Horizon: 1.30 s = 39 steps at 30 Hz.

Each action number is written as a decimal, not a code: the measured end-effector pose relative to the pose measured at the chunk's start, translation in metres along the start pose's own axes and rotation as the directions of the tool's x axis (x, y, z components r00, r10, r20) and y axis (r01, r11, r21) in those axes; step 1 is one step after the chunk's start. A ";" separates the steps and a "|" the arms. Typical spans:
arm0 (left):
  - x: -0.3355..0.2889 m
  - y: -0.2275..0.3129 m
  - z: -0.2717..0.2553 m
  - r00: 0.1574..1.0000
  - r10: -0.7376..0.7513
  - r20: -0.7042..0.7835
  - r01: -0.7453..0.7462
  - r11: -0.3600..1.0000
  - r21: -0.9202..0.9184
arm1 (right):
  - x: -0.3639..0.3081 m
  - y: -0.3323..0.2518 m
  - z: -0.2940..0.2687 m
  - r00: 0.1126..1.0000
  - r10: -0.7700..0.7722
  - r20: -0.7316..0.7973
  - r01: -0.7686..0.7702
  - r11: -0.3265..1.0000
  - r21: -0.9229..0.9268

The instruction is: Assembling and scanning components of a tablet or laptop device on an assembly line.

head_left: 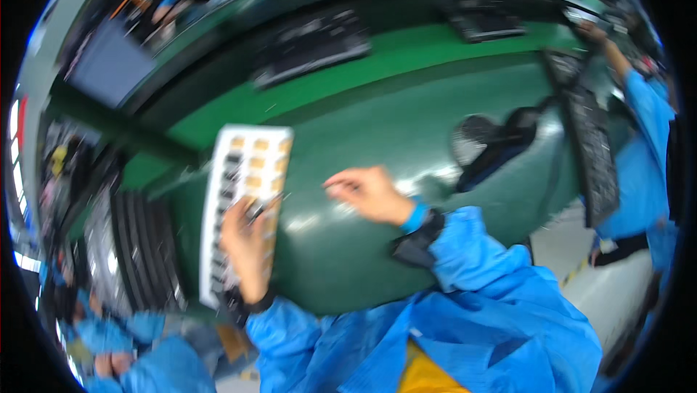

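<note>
Green bench (pixel 385 262), pale workshop floor (pixel 610 291), tray (pixel 255 132) lengthwise near-to-far, angled kinda right, left hand (pixel 247 248) over it, right hand (pixel 374 193) beside, can't tell grips

Left grip (pixel 245 244) blurred, right grip (pixel 372 193) curled inward

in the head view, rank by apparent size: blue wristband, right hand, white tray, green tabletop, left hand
1. Green tabletop
2. White tray
3. Left hand and right hand: too alike to rank, with blur softening their outlines
4. Blue wristband
</note>
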State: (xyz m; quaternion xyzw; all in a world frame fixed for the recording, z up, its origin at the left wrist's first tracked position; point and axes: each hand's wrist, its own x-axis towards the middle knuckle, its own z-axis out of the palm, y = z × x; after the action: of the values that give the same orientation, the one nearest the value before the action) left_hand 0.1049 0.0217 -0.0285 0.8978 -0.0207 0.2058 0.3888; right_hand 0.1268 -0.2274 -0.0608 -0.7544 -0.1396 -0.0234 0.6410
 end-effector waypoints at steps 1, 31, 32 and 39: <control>-0.002 0.003 0.002 0.999 -0.035 -0.015 0.035 0.999 -0.032 | 0.001 0.000 0.003 1.000 -0.025 -0.001 0.025 0.999 -0.021; -0.006 0.081 0.037 0.936 0.339 0.096 -0.338 0.941 -0.023 | -0.002 -0.019 0.004 0.982 -0.065 0.176 0.071 0.997 -0.027; -0.005 0.087 0.037 0.933 0.347 0.100 -0.345 0.938 -0.032 | -0.002 -0.017 0.003 0.984 -0.063 0.165 0.070 0.997 -0.033; -0.006 0.091 0.038 0.946 0.323 -0.012 -0.323 0.946 0.039 | -0.003 -0.009 0.012 0.987 -0.149 0.056 0.154 0.982 -0.110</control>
State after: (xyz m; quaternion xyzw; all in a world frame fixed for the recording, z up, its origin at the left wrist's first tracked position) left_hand 0.0945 -0.0689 0.0086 0.8873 -0.1602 0.2750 0.3337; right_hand 0.1198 -0.2151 -0.0552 -0.7772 -0.2104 -0.0620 0.5897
